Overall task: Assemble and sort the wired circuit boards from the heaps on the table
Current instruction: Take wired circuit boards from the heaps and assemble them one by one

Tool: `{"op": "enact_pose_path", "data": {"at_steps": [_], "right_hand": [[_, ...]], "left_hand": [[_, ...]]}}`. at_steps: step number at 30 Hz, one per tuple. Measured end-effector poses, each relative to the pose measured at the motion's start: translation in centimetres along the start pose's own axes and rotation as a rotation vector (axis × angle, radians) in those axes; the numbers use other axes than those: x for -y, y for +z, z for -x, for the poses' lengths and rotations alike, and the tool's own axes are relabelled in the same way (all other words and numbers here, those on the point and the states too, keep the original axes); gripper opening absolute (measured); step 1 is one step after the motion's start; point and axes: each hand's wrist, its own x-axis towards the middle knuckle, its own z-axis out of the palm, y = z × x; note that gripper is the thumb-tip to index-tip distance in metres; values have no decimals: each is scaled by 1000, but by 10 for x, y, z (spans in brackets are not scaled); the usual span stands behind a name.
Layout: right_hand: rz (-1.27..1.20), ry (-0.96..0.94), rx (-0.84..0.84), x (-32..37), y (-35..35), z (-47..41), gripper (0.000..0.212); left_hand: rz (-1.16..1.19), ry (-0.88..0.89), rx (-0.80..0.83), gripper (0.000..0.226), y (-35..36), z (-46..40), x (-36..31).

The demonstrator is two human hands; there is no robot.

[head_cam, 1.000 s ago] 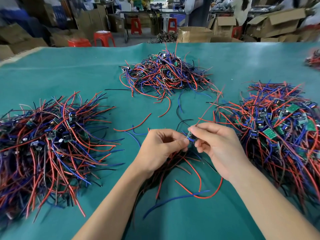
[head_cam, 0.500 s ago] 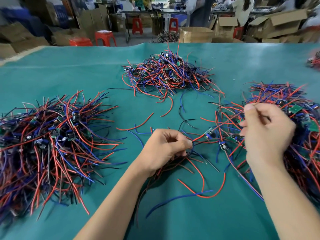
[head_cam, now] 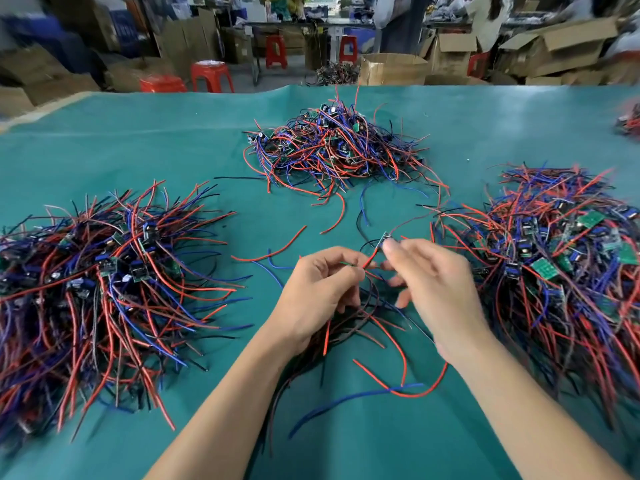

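Note:
Three heaps of small circuit boards with red, blue and black wires lie on the teal table (head_cam: 173, 143): a left heap (head_cam: 100, 282), a far middle heap (head_cam: 332, 150) and a right heap (head_cam: 561, 261). At the table's middle my left hand (head_cam: 318, 292) pinches a bundle of wired boards, whose wires (head_cam: 349, 327) trail down toward me. My right hand (head_cam: 436, 282) is close beside it, its fingertips gripping a small wired circuit board (head_cam: 385, 238) with a red wire running to my left hand.
Loose red and blue wires (head_cam: 398, 389) lie on the cloth in front of my hands and between the heaps. A further small heap (head_cam: 630, 121) shows at the far right edge. Red stools (head_cam: 211, 76) and cardboard boxes (head_cam: 391, 69) stand beyond the table.
My right hand reached to the right heap, took a wired board, and has come back to meet my left hand at the middle. My left hand has stayed in place with its bundle.

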Motion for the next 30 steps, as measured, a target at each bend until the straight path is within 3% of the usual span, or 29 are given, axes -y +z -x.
{"op": "enact_pose_path", "data": {"at_steps": [3, 8, 17, 21, 30], "right_hand": [[-110, -16, 2, 1, -1, 0, 8], [-233, 94, 127, 3, -4, -3, 14], [-159, 39, 192, 2, -6, -1, 7], [-133, -41, 107, 3, -5, -2, 5], [-221, -158, -305, 23, -41, -17, 19]], "left_hand": [[-25, -11, 53, 19, 1, 2, -3], [-29, -3, 85, 8, 1, 2, -3], [-127, 30, 67, 27, -4, 2, -2], [-113, 19, 82, 24, -4, 2, -5], [-95, 53, 198, 22, -1, 5, -8]]}}
